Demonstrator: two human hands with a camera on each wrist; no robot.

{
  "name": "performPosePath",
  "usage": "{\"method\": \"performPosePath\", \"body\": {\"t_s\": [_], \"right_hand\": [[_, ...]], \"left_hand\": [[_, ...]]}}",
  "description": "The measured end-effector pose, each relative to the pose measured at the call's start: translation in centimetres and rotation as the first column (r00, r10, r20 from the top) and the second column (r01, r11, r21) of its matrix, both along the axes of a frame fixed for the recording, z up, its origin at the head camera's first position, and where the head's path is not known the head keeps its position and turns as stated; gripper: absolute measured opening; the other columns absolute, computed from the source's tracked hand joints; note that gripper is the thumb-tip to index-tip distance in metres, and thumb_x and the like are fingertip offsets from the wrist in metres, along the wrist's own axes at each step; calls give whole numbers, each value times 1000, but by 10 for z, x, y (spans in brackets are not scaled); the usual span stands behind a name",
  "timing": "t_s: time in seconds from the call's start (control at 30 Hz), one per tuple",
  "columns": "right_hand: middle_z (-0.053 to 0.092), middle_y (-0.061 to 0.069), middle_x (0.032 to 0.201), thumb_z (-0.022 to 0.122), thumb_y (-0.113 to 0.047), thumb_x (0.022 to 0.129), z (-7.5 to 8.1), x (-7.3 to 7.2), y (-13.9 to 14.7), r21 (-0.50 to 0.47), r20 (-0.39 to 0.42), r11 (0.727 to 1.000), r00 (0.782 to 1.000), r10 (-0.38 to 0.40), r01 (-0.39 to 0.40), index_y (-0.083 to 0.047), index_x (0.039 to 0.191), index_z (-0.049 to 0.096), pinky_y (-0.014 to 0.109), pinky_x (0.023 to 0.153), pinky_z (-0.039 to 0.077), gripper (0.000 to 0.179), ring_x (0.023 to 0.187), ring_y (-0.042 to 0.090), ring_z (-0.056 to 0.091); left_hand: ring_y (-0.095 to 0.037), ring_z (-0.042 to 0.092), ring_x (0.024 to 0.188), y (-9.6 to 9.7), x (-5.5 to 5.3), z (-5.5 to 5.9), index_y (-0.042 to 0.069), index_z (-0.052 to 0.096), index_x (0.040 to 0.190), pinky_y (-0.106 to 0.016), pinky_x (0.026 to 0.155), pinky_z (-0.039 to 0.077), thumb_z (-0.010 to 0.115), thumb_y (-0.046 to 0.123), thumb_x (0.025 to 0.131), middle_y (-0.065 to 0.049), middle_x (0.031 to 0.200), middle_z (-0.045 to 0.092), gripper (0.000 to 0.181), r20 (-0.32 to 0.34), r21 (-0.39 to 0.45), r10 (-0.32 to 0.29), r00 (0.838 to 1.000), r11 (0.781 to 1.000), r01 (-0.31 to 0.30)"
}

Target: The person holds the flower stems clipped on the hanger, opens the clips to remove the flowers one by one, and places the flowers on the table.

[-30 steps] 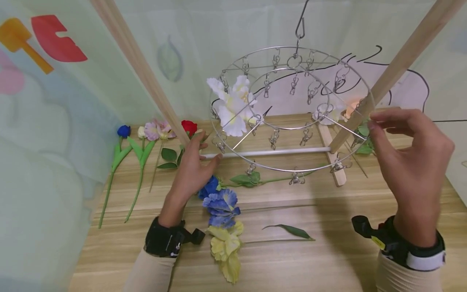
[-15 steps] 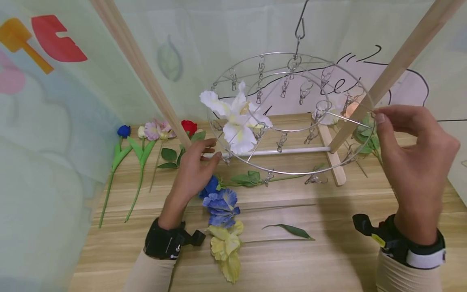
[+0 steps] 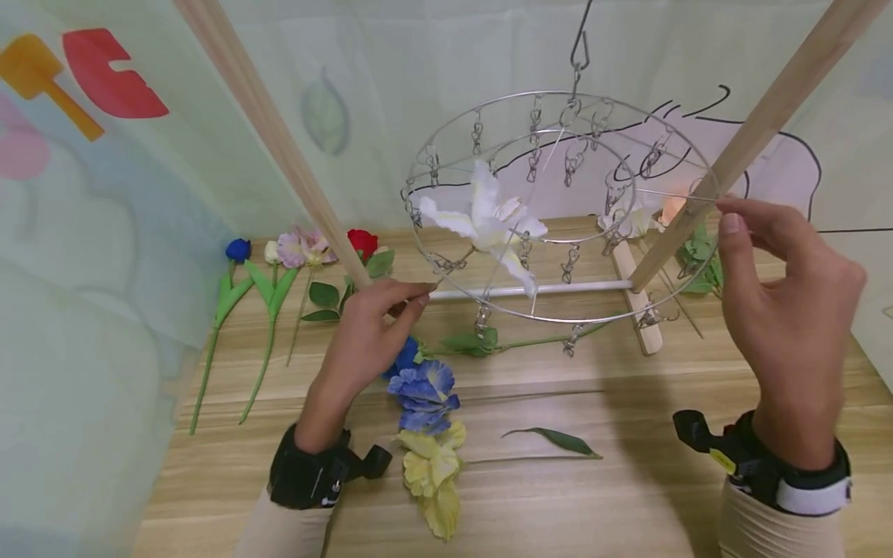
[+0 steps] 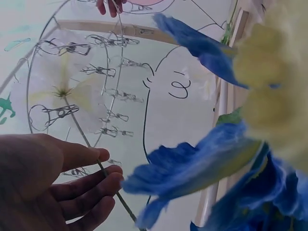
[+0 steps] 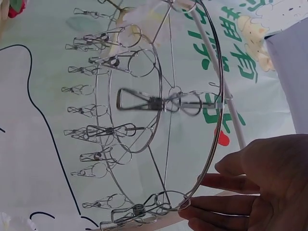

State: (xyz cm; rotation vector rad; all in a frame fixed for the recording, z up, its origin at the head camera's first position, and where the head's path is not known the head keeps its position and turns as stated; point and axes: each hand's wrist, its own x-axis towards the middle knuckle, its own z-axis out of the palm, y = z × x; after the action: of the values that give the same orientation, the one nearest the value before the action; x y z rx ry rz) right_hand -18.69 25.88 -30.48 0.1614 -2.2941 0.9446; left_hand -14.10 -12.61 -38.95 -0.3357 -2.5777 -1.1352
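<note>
A round wire drying hanger (image 3: 593, 319) hangs from a hook, with several metal clips (image 5: 156, 103) around its two rings. My right hand (image 3: 795, 302) holds the outer ring at the right with thumb and forefinger. Within the ring's outline, at the left, shows a white artificial flower (image 3: 488, 221), its petals spread. My left hand (image 3: 363, 337) is at the ring's lower left and pinches that flower's thin stem (image 4: 86, 137) between thumb and forefinger. One clip (image 4: 60, 112) hangs close beside the stem, its wire loops overlapping the petals in the left wrist view.
Blue (image 3: 424, 397) and yellow artificial flowers (image 3: 431, 465) lie in front of the hanger, beside a loose leaf (image 3: 561, 442). Blue, white, pink and red flowers lie at the back left. Wooden posts (image 3: 279, 147) and a white rod (image 3: 544, 291) frame the hanger.
The white flower has shifted right and turned. The hanger's ring has swung, its clips changing position. My left hand's fingertips have come together and moved slightly right; the right hand stays at the rim.
</note>
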Motion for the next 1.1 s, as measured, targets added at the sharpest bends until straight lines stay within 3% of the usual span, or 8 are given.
{"method": "performPosePath", "body": {"t_s": [0.17, 0.4, 0.47, 0.57, 0.63, 0.8, 0.93, 1.1], "right_hand": [[73, 16, 135, 58, -29, 111, 4, 5, -4, -6, -8, 1000, 1000, 24, -24, -7, 135, 72, 46, 119, 45, 35, 123, 47, 68], [73, 11, 135, 60, -29, 109, 6, 13, -9, 2, -121, 995, 988, 99, -100, -5, 128, 76, 17, 113, 43, 35, 126, 37, 70], [75, 13, 132, 62, -26, 108, 7, 17, -12, -10, -169, 988, 974, 148, -152, -3, 125, 77, 21, 114, 45, 32, 128, 29, 70], [77, 17, 124, 68, -17, 104, 9, 22, -20, -46, -270, 966, 934, 232, -254, 1, 118, 79, 28, 113, 50, 26, 125, 23, 72], [78, 20, 119, 71, -14, 101, 9, 25, -26, -52, -337, 946, 898, 285, -320, 5, 113, 79, 31, 112, 52, 24, 122, 26, 73], [78, 25, 111, 76, -28, 100, 5, 32, -40, 20, -453, 900, 799, 397, -436, 6, 105, 79, 30, 109, 52, 35, 112, 40, 73], [78, 24, 111, 74, -39, 101, 3, 37, -49, 98, -452, 861, 748, 485, -499, 4, 105, 80, 29, 111, 50, 44, 109, 43, 71], [77, 23, 113, 73, -38, 102, 1, 39, -53, 146, -439, 827, 714, 546, -543, 2, 105, 80, 29, 113, 48, 41, 110, 45, 68]], "left_hand": [[-16, 71, 88, 3, 6, 6, 12, 80, 124, -36, 73, 57, 70, 12, 103, -5, 105, 78, 23, -11, -21, -28, 1000, 999, 28], [-12, 63, 76, 9, 15, 15, 9, 82, 120, -32, 66, 54, 74, 9, 100, -3, 93, 76, 21, -63, -44, -59, 996, 997, 56], [-11, 58, 73, 10, 17, 17, 10, 83, 118, -28, 63, 50, 75, 8, 99, -2, 90, 75, 21, -81, -52, -69, 994, 997, 65], [-10, 54, 70, 12, 20, 19, 10, 83, 116, -26, 59, 44, 77, 7, 97, -1, 88, 73, 20, -100, -61, -82, 992, 995, 76], [-10, 52, 68, 15, 23, 21, 10, 83, 116, -25, 57, 43, 78, 7, 97, -1, 89, 73, 21, -102, -59, -93, 990, 994, 87], [-9, 59, 70, 21, 29, 26, 6, 83, 114, -23, 55, 47, 78, 3, 95, -5, 94, 76, 20, -120, -43, -128, 985, 991, 124], [-10, 59, 69, 26, 32, 28, 4, 84, 111, -22, 52, 44, 79, 1, 93, -7, 94, 77, 19, -165, -46, -148, 975, 989, 143], [-11, 54, 66, 30, 36, 30, 7, 84, 111, -20, 51, 41, 80, -1, 91, -5, 92, 75, 22, -210, -74, -158, 965, 987, 145]]}}
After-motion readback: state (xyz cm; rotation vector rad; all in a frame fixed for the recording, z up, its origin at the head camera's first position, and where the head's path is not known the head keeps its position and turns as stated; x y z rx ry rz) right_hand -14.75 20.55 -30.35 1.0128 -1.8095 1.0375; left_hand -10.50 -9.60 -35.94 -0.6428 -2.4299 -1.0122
